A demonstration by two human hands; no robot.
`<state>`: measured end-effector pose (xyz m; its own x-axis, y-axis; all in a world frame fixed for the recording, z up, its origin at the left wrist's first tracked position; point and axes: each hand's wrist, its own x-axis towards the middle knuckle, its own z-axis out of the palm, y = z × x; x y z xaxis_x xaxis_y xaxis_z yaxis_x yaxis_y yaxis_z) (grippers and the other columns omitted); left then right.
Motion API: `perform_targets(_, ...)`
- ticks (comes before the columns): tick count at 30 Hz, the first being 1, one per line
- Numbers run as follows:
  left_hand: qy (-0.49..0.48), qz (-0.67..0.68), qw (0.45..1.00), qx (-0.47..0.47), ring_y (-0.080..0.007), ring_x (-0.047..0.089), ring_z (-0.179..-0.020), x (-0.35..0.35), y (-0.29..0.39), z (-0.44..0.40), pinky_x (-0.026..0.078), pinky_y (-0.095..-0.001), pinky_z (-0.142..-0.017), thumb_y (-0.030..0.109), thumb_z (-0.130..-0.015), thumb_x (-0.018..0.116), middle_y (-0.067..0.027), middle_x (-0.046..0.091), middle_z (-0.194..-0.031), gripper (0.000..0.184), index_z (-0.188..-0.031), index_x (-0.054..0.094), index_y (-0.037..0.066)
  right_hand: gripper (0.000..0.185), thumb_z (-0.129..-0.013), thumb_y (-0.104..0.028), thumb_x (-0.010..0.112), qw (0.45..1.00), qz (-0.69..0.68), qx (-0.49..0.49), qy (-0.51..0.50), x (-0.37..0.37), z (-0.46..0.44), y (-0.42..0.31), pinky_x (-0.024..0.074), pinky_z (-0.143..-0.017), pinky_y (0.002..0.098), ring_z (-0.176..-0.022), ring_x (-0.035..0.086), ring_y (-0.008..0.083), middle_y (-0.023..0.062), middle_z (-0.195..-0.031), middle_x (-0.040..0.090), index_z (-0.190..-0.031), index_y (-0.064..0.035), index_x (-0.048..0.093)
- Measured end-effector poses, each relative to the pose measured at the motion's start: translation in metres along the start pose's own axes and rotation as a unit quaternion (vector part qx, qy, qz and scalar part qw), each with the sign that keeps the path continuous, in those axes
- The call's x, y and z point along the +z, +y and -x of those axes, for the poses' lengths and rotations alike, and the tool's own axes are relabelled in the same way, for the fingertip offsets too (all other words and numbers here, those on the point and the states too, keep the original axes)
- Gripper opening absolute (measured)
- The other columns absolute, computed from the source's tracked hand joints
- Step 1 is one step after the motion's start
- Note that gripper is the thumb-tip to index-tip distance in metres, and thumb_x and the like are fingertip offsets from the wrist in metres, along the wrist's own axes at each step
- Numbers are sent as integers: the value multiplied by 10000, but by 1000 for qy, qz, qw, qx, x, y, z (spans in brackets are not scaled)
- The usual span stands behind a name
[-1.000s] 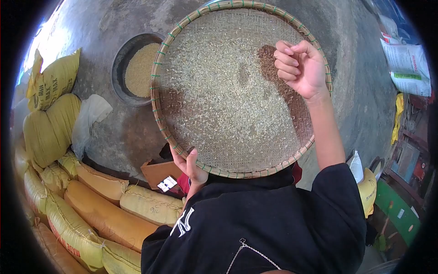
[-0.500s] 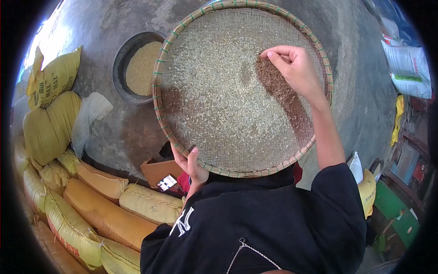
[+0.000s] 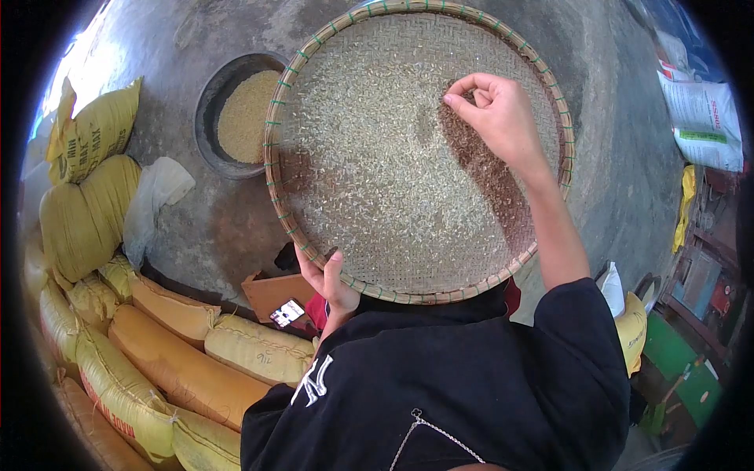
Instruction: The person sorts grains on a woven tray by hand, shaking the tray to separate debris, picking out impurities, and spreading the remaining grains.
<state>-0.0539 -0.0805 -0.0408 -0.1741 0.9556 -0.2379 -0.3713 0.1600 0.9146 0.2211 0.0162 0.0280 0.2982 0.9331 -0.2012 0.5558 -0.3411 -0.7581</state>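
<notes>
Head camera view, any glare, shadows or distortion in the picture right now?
Head view: white glare washes out the upper left edge, near the uppermost yellow sack; head view: a dark brownish band on the woven tray, beside the right hand, looks like the hand and arm's shadow; head view: corners are black and the outer scene bows, like a fisheye lens.

Lit phone (image 3: 287, 313) nr stacked yel. sacks (image 3: 259, 350)
</notes>
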Motion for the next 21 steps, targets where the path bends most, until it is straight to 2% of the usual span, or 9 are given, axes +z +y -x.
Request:
perform_targets(2,-2,-1,1000,0,-224,541,-1019,0,1,0,401,-326,-925,42,-721,485,-140,551,-1174,642,-1348,377,-39,147,-826,-159,668,1000,-22,11,-6,-4,0,2,252,-438,251,-468,334,33,-50,-514,449,-834,-12,669)
perform_targets(4,-4,-2,1000,-1,-224,541,-1018,0,1,0,401,-327,-924,44,-722,485,-139,551,-1171,641,-1348,377,-39,118,-838,-146,668,967,-246,64,-16,-10,2,5,178,-411,209,-446,282,0,-102,-521,366,-853,-40,618)
perform_targets(5,-3,-3,1000,0,-223,540,-1018,1,1,0,401,-328,-925,49,-723,483,-138,552,-1168,641,-1349,374,-40,102,-871,-139,565,918,-382,93,-47,-15,4,7,181,-376,202,-417,271,19,-85,-529,350,-825,-50,549)
perform_targets(6,-3,-4,1000,1,-223,539,-1018,1,1,0,400,-329,-925,53,-725,482,-137,553,-1165,642,-1350,372,-40,102,-871,-139,565,918,-382,92,-46,-19,5,15,181,-376,202,-417,271,19,-85,-529,350,-825,-50,549)
perform_targets(8,-15,3,1000,-5,-214,527,-1044,-3,1,-1,391,-329,-941,36,-734,492,-131,537,-1187,646,-1361,355,-31,146,-861,-151,472,672,-705,114,-192,-21,7,30,202,-382,203,-432,266,40,-71,-529,325,-802,-50,561)
perform_targets(9,-26,8,1000,-11,-206,514,-1069,-3,1,-1,382,-330,-957,19,-744,502,-125,521,-1208,651,-1372,338,-23,208,-852,-145,388,655,-719,134,-193,-21,10,31,201,-375,210,-428,237,40,-69,-519,290,-781,-43,554)
perform_targets(14,-13,-24,1000,11,-221,536,-1036,1,0,-2,391,-326,-940,59,-725,474,-137,546,-1186,655,-1362,359,-38,204,-884,-127,460,810,-553,139,-135,-13,24,25,225,-405,204,-443,284,27,-82,-512,339,-825,-7,614)
perform_targets(16,-17,-14,1000,14,-221,535,-1043,2,-1,-2,390,-327,-945,55,-725,471,-136,542,-1195,656,-1365,356,-37,166,-879,-129,549,982,-184,16,-25,-4,27,15,238,-434,208,-452,317,12,-87,-536,434,-890,-8,662)
perform_targets(21,-28,-17,999,19,-229,524,-1075,1,-1,-2,378,-332,-972,51,-726,467,-143,526,-1227,665,-1374,345,-33,161,-862,-146,602,999,-33,8,-3,-3,33,6,248,-444,266,-451,321,41,-48,-488,407,-943,-33,684)
